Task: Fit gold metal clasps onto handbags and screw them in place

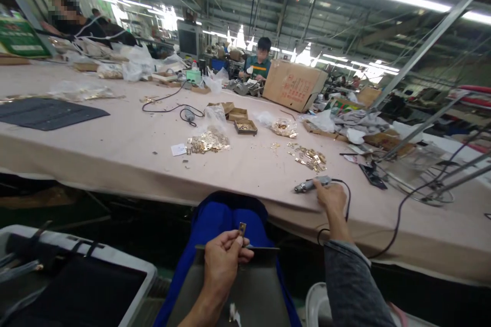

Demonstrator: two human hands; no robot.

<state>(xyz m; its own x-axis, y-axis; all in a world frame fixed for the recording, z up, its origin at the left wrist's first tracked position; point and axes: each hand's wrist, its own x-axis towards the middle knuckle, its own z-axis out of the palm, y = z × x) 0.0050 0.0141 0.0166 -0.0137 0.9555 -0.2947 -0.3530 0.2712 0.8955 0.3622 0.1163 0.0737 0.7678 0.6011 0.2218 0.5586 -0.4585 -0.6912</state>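
Observation:
My left hand (pixel 224 261) is closed in a pinch on a small gold metal fitting (pixel 242 228), held over a grey flat piece (pixel 249 286) lying on my lap. My right hand (pixel 330 197) reaches onto the pale table (pixel 126 148) and is wrapped round a grey corded hand tool (pixel 311 184) lying near the table's front edge. A black cable (pixel 347 199) runs from the tool off the edge. Loose gold fittings (pixel 309 157) lie just beyond the tool.
A pile of gold fittings (pixel 209 141) in clear plastic and small boxes (pixel 245 126) sit mid-table. A cardboard box (pixel 293 86) stands at the back, a person seated behind it, another at far left. A dark mat (pixel 46 112) lies left. A bin (pixel 76 276) stands lower left.

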